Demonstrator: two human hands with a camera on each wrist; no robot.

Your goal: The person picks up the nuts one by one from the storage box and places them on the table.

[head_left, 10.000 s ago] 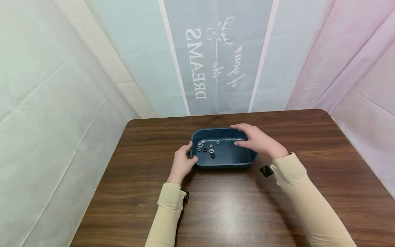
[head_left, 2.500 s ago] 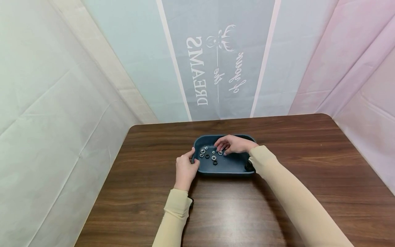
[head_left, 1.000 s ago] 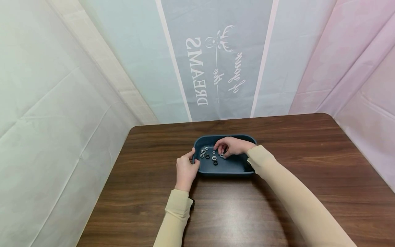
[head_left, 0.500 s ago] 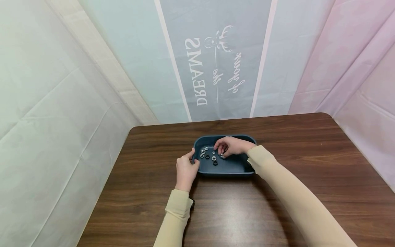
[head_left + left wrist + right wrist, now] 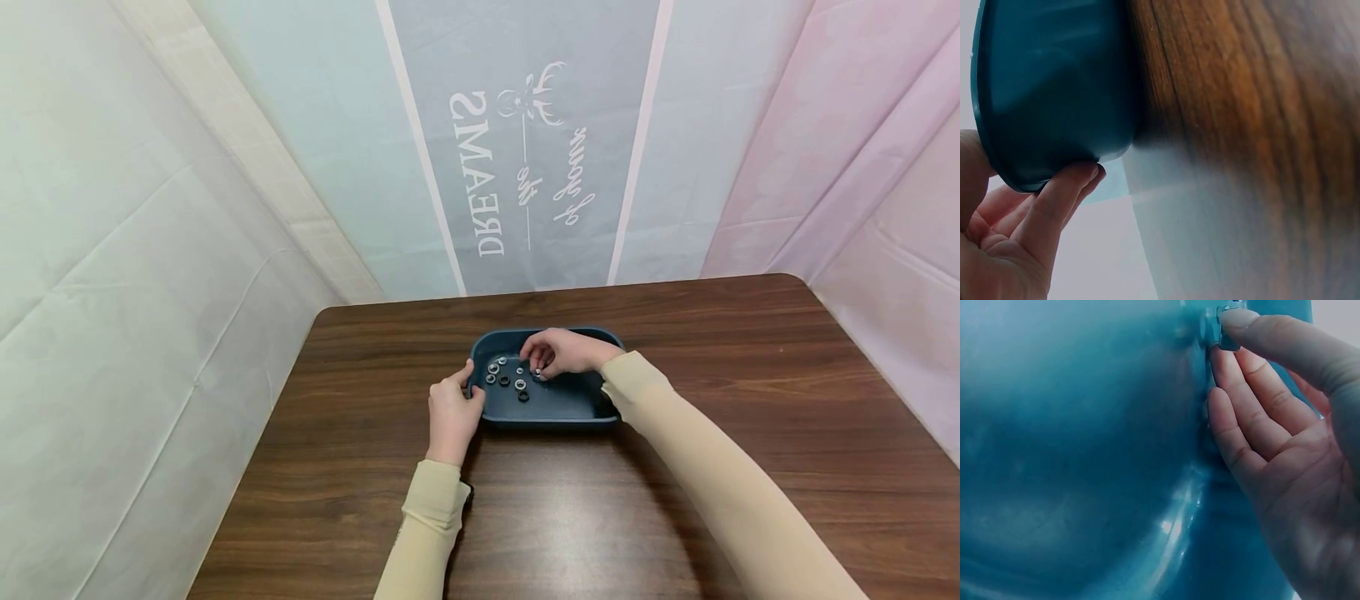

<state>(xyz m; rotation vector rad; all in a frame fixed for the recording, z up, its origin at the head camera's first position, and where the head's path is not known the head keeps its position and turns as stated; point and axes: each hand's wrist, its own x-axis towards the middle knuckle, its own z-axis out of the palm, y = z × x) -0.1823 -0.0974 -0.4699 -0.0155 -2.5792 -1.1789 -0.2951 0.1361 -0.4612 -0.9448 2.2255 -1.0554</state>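
Note:
A dark blue plastic tray [image 5: 551, 423] sits on the table with several nuts, silver and black, lying mostly toward its left side. My left hand [image 5: 452, 414] grips the tray's left end, the thumb over the rim and the fingers against the outer wall, as the left wrist view shows up close. Inside the tray, my right hand [image 5: 564, 352] pinches a silver nut [image 5: 1230, 342] between thumb and fingertips. A small silver nut [image 5: 520, 371] lies just left of those fingers, with a larger silver nut [image 5: 521, 385] and a black nut [image 5: 523, 397] nearer the front wall.
Brown wood-grain table [image 5: 570, 517] extends around the tray on all sides. A printed fabric curtain [image 5: 525, 167] hangs behind the table's back edge, and pale fabric walls [image 5: 150, 292] stand at the left and right.
Since ten seconds ago, my right hand has moved from the tray's right end into it. In the last second it has pinched the silver nut and tipped it up. My left hand stays put.

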